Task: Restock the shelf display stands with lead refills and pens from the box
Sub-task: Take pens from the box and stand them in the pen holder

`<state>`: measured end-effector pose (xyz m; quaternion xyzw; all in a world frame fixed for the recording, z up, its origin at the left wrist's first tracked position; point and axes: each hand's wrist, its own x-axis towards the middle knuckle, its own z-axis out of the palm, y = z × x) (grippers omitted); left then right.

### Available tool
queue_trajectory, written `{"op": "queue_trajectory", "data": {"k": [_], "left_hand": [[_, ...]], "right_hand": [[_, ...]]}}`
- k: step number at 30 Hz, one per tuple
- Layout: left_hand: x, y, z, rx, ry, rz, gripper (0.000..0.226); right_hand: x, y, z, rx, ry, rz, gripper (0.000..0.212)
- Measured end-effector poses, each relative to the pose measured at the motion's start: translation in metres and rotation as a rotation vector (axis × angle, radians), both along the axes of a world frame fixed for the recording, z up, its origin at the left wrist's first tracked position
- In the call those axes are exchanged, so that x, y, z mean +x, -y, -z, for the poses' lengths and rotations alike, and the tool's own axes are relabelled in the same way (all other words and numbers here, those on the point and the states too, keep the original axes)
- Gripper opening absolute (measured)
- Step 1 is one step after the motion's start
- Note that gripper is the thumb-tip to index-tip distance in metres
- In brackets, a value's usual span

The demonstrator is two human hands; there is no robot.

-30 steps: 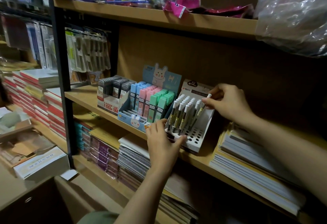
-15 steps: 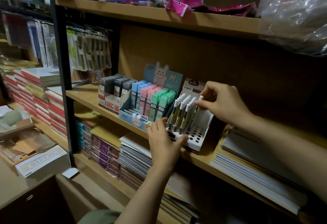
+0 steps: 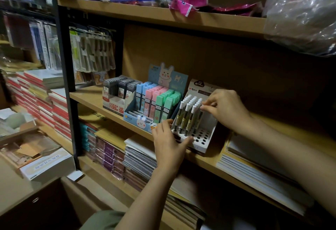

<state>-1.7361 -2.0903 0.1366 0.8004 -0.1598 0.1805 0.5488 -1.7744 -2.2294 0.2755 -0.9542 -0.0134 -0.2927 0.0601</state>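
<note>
Dim stationery shop shelving, seen from above and looking down at two bare hands. On the middle wooden shelf [image 3: 94,99], three display stands side by side: a white box of grey lead refill cases [image 3: 119,89] at left, a blue rabbit-themed stand [image 3: 145,119] of blue, pink and green lead refill cases in the middle, and a white perforated pen stand [image 3: 198,139] at right.

Right hand [image 3: 224,108] reaching in from the right, thumb and fingertips pinching the white cap of one pen [image 3: 200,113], its dark barrel angled down toward the holes of the stand. Other white-capped pens [image 3: 187,113] already upright in the back rows; front rows of holes unfilled.

Left hand [image 3: 167,146] at the stand's front left corner, fingers spread and straight, pressing on its edge to steady it, gripping nothing.

Step in hand, as a judgement: seating one pen into a hole of the stand. Next move likely calls for lining the tip up with a free hole beside the standing pens, pushing it down until it stands, then releasing without knocking its neighbours.

Supply box not clearly identifiable; opened cardboard boxes [image 3: 27,149] low at left. Notebooks [image 3: 140,159] stacked on the shelf below.
</note>
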Motion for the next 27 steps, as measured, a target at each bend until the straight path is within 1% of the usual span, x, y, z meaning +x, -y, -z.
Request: {"op": "queue_trajectory", "data": {"k": [2, 5, 6, 8, 10, 12, 14, 16, 18, 22, 24, 27], "left_hand": [[-0.002, -0.001, -0.002, 0.029, 0.001, -0.001, 0.075], [-0.006, -0.002, -0.011, 0.067, 0.047, -0.003, 0.079], [-0.007, -0.002, -0.017, 0.053, 0.082, -0.004, 0.077], [-0.006, -0.005, -0.034, 0.027, 0.212, -0.012, 0.065], [-0.001, -0.008, -0.056, 0.069, 0.366, -0.007, 0.056], [0.006, -0.011, -0.075, 0.199, 0.459, 0.079, 0.059], [0.014, -0.014, -0.085, 0.44, 0.466, 0.213, 0.066], [0.023, -0.017, -0.086, 0.641, 0.45, 0.289, 0.07], [0.028, -0.02, -0.09, 0.713, 0.446, 0.314, 0.073], [0.032, -0.019, -0.106, 0.778, 0.495, 0.375, 0.077], [0.034, -0.021, -0.108, 0.857, 0.445, 0.41, 0.083], [0.036, -0.025, -0.109, 0.934, 0.382, 0.445, 0.088]], "right_hand": [[0.0, -0.002, 0.001, -0.036, -0.027, 0.022, 0.015], [-0.003, 0.001, 0.0, -0.041, -0.047, 0.045, 0.026], [-0.004, 0.002, -0.002, -0.029, -0.029, 0.04, 0.03], [-0.006, 0.005, -0.005, -0.009, -0.042, 0.0, 0.04], [-0.005, 0.004, -0.009, -0.01, -0.156, -0.05, 0.05], [-0.002, 0.002, -0.009, -0.025, -0.313, -0.072, 0.058], [0.001, 0.002, -0.005, -0.078, -0.454, -0.067, 0.064], [0.002, 0.004, 0.0, -0.105, -0.539, -0.058, 0.07], [0.003, 0.006, -0.002, -0.08, -0.56, -0.065, 0.074], [0.006, 0.008, -0.012, -0.04, -0.497, -0.096, 0.064], [0.005, 0.009, -0.01, -0.04, -0.494, -0.107, 0.063], [0.004, 0.01, -0.001, -0.054, -0.563, -0.115, 0.066]]}}
